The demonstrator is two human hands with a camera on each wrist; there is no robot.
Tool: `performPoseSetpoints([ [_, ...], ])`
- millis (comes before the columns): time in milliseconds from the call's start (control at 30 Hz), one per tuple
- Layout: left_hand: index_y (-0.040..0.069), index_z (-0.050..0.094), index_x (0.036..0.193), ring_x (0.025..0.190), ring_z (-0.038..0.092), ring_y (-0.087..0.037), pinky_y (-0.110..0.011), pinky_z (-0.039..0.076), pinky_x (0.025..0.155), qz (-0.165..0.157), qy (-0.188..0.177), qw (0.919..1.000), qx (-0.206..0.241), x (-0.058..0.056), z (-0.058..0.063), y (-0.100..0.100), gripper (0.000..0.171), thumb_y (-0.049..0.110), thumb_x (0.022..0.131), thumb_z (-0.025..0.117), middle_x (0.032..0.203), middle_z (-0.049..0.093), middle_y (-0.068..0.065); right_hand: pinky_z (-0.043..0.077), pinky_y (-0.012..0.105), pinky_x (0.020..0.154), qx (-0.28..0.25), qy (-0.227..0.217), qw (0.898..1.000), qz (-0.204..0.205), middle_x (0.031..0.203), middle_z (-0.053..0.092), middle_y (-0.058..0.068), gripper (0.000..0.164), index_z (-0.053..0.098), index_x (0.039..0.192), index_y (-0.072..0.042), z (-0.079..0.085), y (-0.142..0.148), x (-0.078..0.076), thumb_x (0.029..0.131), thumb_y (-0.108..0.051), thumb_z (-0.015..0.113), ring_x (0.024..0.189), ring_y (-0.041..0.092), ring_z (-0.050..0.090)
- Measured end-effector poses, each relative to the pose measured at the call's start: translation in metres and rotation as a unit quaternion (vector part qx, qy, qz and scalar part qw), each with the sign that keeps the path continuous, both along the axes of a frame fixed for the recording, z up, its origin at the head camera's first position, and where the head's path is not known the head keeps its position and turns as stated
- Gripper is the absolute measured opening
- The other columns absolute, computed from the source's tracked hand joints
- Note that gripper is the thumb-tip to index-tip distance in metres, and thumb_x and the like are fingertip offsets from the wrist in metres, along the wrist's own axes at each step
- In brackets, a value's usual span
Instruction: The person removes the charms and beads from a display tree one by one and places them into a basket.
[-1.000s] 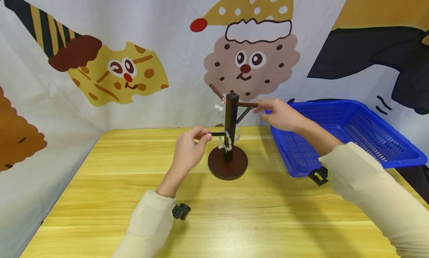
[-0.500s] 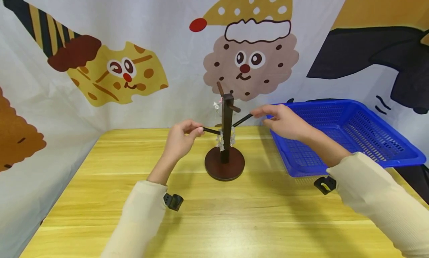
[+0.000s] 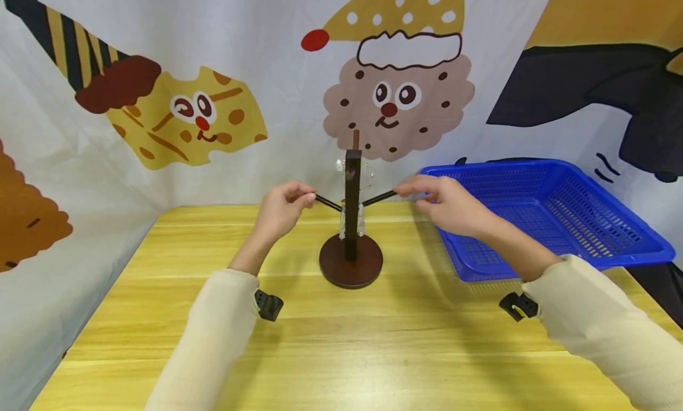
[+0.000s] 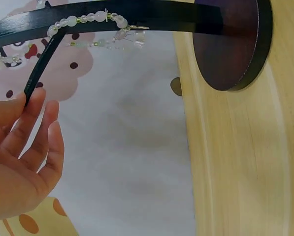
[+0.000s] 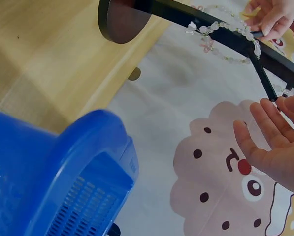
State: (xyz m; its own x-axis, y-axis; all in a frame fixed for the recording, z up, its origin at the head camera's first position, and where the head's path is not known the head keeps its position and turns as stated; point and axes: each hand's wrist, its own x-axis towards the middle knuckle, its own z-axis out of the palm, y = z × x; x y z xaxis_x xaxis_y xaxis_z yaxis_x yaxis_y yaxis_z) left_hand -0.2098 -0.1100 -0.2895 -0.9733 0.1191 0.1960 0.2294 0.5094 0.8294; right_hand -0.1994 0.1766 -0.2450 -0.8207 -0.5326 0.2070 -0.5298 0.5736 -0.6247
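Dark stand (image 3: 352,221) turned and shifted left; right hand (image 3: 450,206) now at lower black peg (image 3: 379,198).

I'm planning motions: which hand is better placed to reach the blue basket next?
Probably the right hand: it is nearer the blue basket; the left hand is across the bracelet stand. Both hands touch pegs.

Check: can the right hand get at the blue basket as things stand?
Probably yes: the blue basket lies close beside the right hand, and nothing shows in between. The hand touches a peg of the stand, so it would likely have to leave that first.
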Motion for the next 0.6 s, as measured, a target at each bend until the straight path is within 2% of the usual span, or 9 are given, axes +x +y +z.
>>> performPoseSetpoints([
  [267,0.002,0.066,0.102,0.086,0.061,-0.023,-0.032,0.043,0.068,-0.002,0.007,0.9999,-0.009,-0.007,0.001,-0.004,0.018,0.014,0.092,0.056,0.093,0.068,-0.013,0.046,0.042,0.082,-0.009,0.026,1.000,-0.006,0.114,0.060,0.013,0.034,0.063,0.111,0.002,-0.002,-0.008,0.008,0.084,0.009,0.045,0.102,0.026,0.055],
  [600,0.004,0.066,0.099,0.082,0.061,-0.020,-0.031,0.046,0.069,-0.004,-0.002,1.0000,0.002,-0.009,0.001,-0.006,0.016,0.014,0.091,0.057,0.090,0.068,-0.011,0.046,0.043,0.084,-0.006,0.016,1.000,-0.013,0.114,0.060,0.015,0.034,0.060,0.117,0.000,-0.003,-0.008,0.012,0.086,0.007,0.048,0.103,0.028,0.056],
])
